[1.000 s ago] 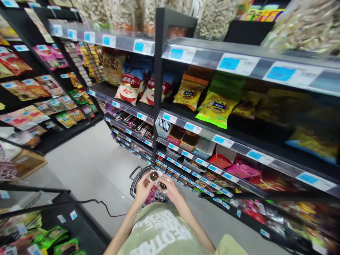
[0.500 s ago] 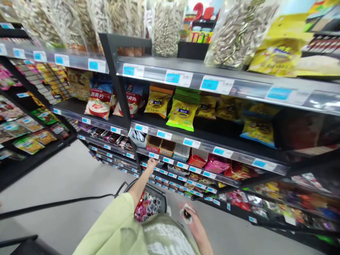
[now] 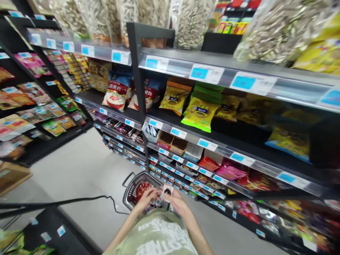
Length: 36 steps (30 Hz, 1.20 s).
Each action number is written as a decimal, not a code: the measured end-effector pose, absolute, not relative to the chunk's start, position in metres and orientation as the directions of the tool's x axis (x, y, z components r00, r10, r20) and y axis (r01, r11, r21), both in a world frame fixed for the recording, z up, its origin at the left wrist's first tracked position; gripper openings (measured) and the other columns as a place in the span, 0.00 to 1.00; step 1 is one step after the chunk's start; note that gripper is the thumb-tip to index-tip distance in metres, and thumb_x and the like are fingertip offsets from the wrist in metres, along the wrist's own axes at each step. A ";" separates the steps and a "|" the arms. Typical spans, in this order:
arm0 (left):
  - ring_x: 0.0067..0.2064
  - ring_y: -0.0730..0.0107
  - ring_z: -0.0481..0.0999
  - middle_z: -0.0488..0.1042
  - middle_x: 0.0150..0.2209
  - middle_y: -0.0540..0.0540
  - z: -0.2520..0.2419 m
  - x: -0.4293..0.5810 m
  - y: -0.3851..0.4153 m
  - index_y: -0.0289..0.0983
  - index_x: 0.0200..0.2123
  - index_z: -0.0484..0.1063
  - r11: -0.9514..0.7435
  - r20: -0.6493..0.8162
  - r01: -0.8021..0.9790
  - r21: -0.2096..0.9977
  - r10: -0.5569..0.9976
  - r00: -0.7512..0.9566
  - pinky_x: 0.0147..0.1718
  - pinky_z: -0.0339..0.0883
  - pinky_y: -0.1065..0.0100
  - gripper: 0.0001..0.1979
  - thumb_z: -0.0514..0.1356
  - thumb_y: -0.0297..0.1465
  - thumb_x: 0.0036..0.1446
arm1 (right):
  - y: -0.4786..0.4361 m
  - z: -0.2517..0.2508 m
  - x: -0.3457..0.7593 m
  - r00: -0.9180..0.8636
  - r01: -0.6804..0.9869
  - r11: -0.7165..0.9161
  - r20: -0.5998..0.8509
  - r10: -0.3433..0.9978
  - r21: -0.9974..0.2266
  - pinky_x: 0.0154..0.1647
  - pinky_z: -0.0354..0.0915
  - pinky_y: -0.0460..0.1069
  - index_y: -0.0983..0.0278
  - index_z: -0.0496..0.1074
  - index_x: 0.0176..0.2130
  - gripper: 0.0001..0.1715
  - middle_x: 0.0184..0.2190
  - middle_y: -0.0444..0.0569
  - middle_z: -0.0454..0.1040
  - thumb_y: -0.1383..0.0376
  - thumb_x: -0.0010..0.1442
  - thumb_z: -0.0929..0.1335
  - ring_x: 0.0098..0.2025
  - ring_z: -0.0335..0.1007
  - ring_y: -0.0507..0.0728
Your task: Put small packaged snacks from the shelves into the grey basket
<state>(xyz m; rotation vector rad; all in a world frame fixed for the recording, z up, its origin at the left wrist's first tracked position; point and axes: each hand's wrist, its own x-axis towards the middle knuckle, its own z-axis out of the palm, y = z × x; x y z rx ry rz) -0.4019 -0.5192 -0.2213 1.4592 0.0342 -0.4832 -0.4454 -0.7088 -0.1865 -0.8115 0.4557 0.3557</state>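
Observation:
My right hand (image 3: 177,202) holds a small white packet with a dark round centre (image 3: 167,192), its fingers closed on the packet's edge. Close beside it on the left is my left hand (image 3: 148,198), fingers apart and slightly curled, with nothing visible in it. Both hands are over a grey shopping basket (image 3: 130,191), which holds red and clear wrapped items (image 3: 142,187). The hands and my shirt hide part of the basket.
Shelves with price tags rise ahead, carrying yellow snack bags (image 3: 201,111), oat bags (image 3: 116,92) and small open boxes (image 3: 165,139). More packets hang on a rack at the left. A black cable (image 3: 79,199) crosses at the lower left, near a cardboard box (image 3: 13,175).
My left hand has come back from the lower shelf to beside my right hand. The right hand has moved left and up with the packet. The view has shifted, showing more of the basket.

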 end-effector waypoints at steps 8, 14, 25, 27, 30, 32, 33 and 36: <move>0.49 0.54 0.79 0.76 0.52 0.33 -0.172 -0.450 -0.430 0.36 0.50 0.73 0.327 -0.408 0.354 0.876 0.112 0.906 0.47 0.73 0.56 0.34 0.69 0.51 0.45 | -0.615 -0.162 -0.394 0.734 -0.577 0.241 -0.366 0.572 -0.780 0.38 0.74 0.51 0.69 0.78 0.39 0.27 0.33 0.49 0.80 0.56 0.42 0.80 0.34 0.79 0.57; 0.43 0.65 0.78 0.79 0.41 0.43 -0.142 -0.462 -0.392 0.35 0.40 0.75 0.187 -0.236 0.168 0.968 0.448 0.863 0.45 0.70 0.67 0.22 0.70 0.44 0.47 | -0.542 -0.148 -0.408 0.670 -0.575 0.108 -0.392 0.630 -0.811 0.16 0.63 0.45 0.68 0.73 0.28 0.26 0.17 0.47 0.75 0.51 0.41 0.79 0.16 0.71 0.55; 0.28 0.74 0.75 0.76 0.26 0.52 -0.129 -0.447 -0.418 0.39 0.35 0.62 0.427 -0.362 0.219 0.877 0.288 0.887 0.33 0.69 0.72 0.24 0.73 0.40 0.44 | -0.581 -0.155 -0.412 0.838 -0.492 0.292 -0.356 0.413 -0.820 0.22 0.66 0.47 0.65 0.72 0.31 0.25 0.23 0.47 0.77 0.45 0.52 0.74 0.20 0.71 0.53; 0.29 0.74 0.76 0.77 0.27 0.52 -0.126 -0.434 -0.436 0.39 0.35 0.62 0.504 -0.404 0.255 0.825 0.211 0.890 0.33 0.69 0.72 0.25 0.74 0.39 0.42 | -0.596 -0.156 -0.410 0.874 -0.463 0.355 -0.351 0.336 -0.812 0.22 0.65 0.46 0.64 0.71 0.30 0.24 0.24 0.45 0.75 0.47 0.52 0.74 0.20 0.68 0.51; 0.29 0.72 0.77 0.77 0.28 0.52 -0.129 -0.418 -0.464 0.39 0.34 0.62 0.532 -0.436 0.311 0.788 0.125 0.891 0.33 0.71 0.70 0.25 0.74 0.38 0.40 | -0.622 -0.161 -0.406 0.914 -0.405 0.427 -0.354 0.197 -0.809 0.22 0.64 0.45 0.63 0.69 0.28 0.23 0.23 0.43 0.73 0.49 0.50 0.76 0.21 0.66 0.50; 0.29 0.72 0.77 0.76 0.28 0.53 -0.136 -0.409 -0.482 0.39 0.35 0.62 0.508 -0.448 0.350 0.787 0.081 0.890 0.34 0.71 0.69 0.25 0.74 0.38 0.40 | -0.640 -0.165 -0.405 0.929 -0.359 0.448 -0.358 0.090 -0.819 0.22 0.63 0.45 0.63 0.67 0.26 0.24 0.21 0.41 0.71 0.50 0.48 0.77 0.20 0.65 0.50; 0.29 0.73 0.77 0.76 0.28 0.53 -0.140 -0.406 -0.490 0.39 0.35 0.62 0.486 -0.449 0.365 0.794 0.063 0.891 0.33 0.71 0.70 0.25 0.74 0.39 0.41 | -0.649 -0.167 -0.405 0.934 -0.335 0.450 -0.356 0.040 -0.828 0.22 0.63 0.45 0.63 0.66 0.24 0.24 0.20 0.41 0.71 0.50 0.48 0.77 0.20 0.64 0.50; 0.26 0.76 0.74 0.74 0.27 0.55 -0.156 -0.395 -0.514 0.39 0.37 0.63 0.407 -0.441 0.401 0.820 0.005 0.897 0.30 0.69 0.72 0.25 0.72 0.40 0.43 | -0.678 -0.168 -0.406 0.938 -0.273 0.442 -0.338 -0.074 -0.854 0.23 0.63 0.45 0.64 0.67 0.23 0.24 0.20 0.42 0.71 0.50 0.48 0.77 0.20 0.64 0.50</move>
